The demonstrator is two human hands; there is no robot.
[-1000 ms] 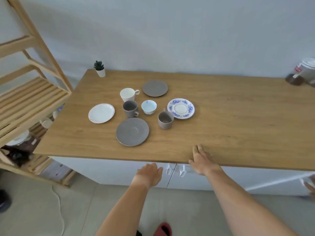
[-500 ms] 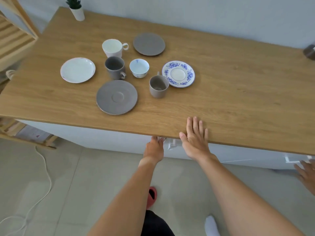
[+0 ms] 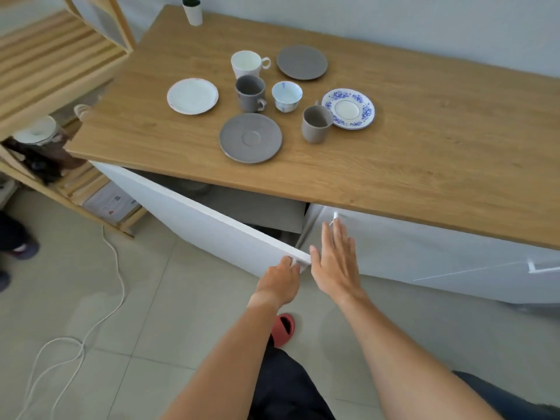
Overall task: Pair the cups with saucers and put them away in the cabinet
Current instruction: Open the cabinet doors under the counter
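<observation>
Several cups and saucers stand on the wooden countertop: a white cup, a dark grey cup, a small blue-and-white cup, a taupe cup, a white saucer, a large grey saucer, a brown-grey saucer and a blue floral saucer. Below, the left cabinet door stands partly open. My left hand grips its handle at the free edge. My right hand hovers flat, fingers spread, before the right door's handle.
A wooden shelf unit stands at the left with items on its lower levels. A small potted plant sits at the counter's back corner. A white cable lies on the tiled floor. My red slipper is under my left arm.
My left hand has pulled the left cabinet door open, showing the dark inside. My right hand left the countertop edge and dropped in front of the right door.
</observation>
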